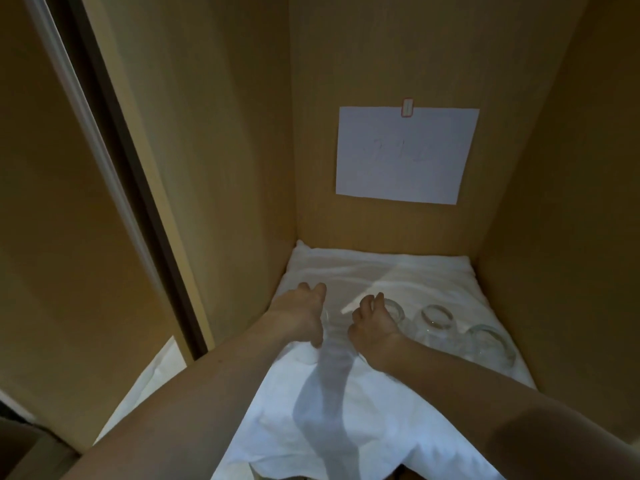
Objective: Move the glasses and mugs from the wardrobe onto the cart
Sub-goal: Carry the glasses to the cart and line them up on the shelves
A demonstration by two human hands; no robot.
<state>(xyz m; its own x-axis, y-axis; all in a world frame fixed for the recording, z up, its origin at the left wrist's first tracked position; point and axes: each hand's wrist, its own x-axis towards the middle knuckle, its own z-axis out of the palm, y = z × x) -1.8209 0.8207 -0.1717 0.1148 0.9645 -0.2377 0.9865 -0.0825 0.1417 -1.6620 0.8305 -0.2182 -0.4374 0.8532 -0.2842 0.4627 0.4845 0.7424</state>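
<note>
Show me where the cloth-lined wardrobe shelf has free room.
Bare white cloth in front of both hands, and a strip behind the glasses along the back wall. Crowded on the right: two free glasses beside the right hand.

A white cloth [363, 403] lay rumpled over the shelf floor, reaching back to the rear wall and spilling forward over the front edge, with a long grey shadow running down its middle. A white sheet of paper [405, 154] hung on the rear wooden panel [346, 64], fastened at its top edge by a small red-edged clip or strip of tape [407, 107]; faint marks showed on the sheet but were too pale to read. To the left stood a wooden sliding door [62, 220] with a pale and dark frame strip along its edge, and a further piece of white cloth showed low beside it.
</note>
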